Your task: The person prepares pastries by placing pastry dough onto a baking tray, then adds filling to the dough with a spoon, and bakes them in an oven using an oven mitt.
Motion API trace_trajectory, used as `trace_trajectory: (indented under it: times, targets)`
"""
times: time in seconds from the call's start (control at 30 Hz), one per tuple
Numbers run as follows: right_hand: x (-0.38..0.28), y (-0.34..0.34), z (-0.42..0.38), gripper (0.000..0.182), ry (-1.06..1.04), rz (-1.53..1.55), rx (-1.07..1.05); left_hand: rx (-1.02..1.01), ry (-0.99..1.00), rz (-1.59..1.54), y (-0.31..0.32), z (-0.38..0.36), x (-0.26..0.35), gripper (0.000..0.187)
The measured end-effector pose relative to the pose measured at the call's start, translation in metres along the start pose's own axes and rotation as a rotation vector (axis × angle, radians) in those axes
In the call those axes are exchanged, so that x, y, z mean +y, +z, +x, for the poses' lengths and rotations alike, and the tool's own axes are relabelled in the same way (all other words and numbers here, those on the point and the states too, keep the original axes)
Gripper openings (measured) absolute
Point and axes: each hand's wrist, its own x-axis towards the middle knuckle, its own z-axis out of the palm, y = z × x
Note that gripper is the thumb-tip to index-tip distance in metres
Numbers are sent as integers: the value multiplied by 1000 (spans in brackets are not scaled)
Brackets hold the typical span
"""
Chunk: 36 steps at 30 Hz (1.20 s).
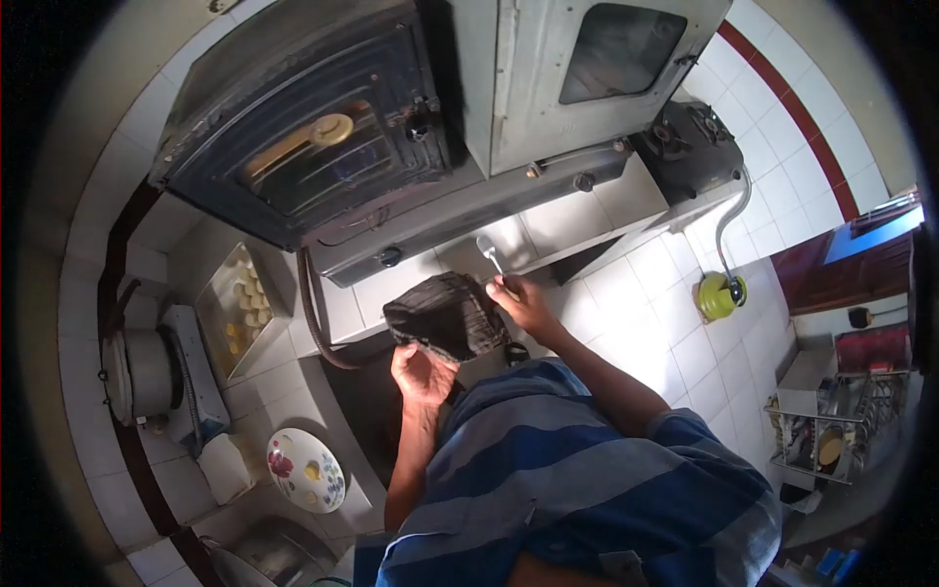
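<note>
Well, over the person's shoulder, along the head view, I see both hands busy just in front of the oven (323,137) whose glass-paned door faces us. The left hand (421,377) has hold of a dark, crumpled cloth (445,315) by its near lower edge: the thumb lies up against the cloth's border, the palm is turned upward, and the other fingers go out of sight beneath the fabric, so I can't tell how tightly they are curled. Most of the cloth spreads beyond those fingertips, away from the body and over to the right, filling the space between the two hands. On its other side, the right hand (528,305) has its fingers closed round the handle of a metal spoon (489,249), which points outward, its bowl past the cloth's far edge. Those fingers sit right beside the cloth's right border; whether they touch it, I can't make out. Over to the left, pale rounded pieces (252,293) lie in a metal tray (277,313), and nearer the body a flowered plate (303,442) bears a small yellowish piece (313,471). Off to the right, a green gas cylinder (719,296) stands on the tiled floor (636,303).
</note>
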Motion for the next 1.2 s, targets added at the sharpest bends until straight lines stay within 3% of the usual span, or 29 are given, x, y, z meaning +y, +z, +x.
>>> trace_trajectory:
  times: [0.07, 0.13, 0.17, 0.23, 0.33, 0.43, 0.5, 0.53, 0.6, 0.77, 0.83, 0.87, 1.0, 1.07, 1.13, 1.2]
  targets:
    - [26, -14, -6, 39, 31, 37, -51, -32, -96, 29, -3, 18, -12, 53]
    - [41, -29, -11, 40, 99, 173, 23, -135, -199, 48, -52, 49, -23, 53]
    - [42, -40, -10, 40, 106, 174, 24, -178, -252, 197, -44, 61, -29, 54]
    - [34, -69, 6, 47, 5, -128, 109, 77, -205, 243, 27, 67, -52, 61]
    - [28, -102, 33, 48, -109, -286, 125, 184, -296, 416, 37, 96, -74, 69]
    - [31, -124, 58, 46, -188, -362, 158, 321, -311, 389, -4, 139, -97, 42]
    - [36, -137, 70, 47, -333, -517, 174, 369, -298, 376, -16, 160, -109, 38]
    - [20, -139, 64, 44, -309, -672, 232, 415, -287, 366, -18, 167, -112, 33]
    - [13, -147, 65, 41, -308, -695, 199, 434, -261, 358, -20, 177, -118, 32]
    - [13, -147, 70, 29, -385, -791, -43, 506, -112, 328, -26, 188, -131, 29]
    - [22, -137, 89, 24, -702, -702, -121, 530, -115, 383, -26, 191, -132, 27]
    - [21, -130, 96, 16, -760, -651, -139, 533, -66, 377, -19, 189, -137, 28]
    - [30, -107, 117, 16, -789, -717, -167, 468, -97, 366, -15, 191, -128, 33]
    - [37, -102, 119, 19, -771, -840, -39, 472, -149, 396, 3, 175, -116, 38]
    - [38, -101, 117, 20, -783, -866, -38, 723, -90, 760, 47, 138, -102, 46]
    - [38, -100, 120, 21, -789, -894, -34, 717, -35, 809, 33, 115, -86, 47]
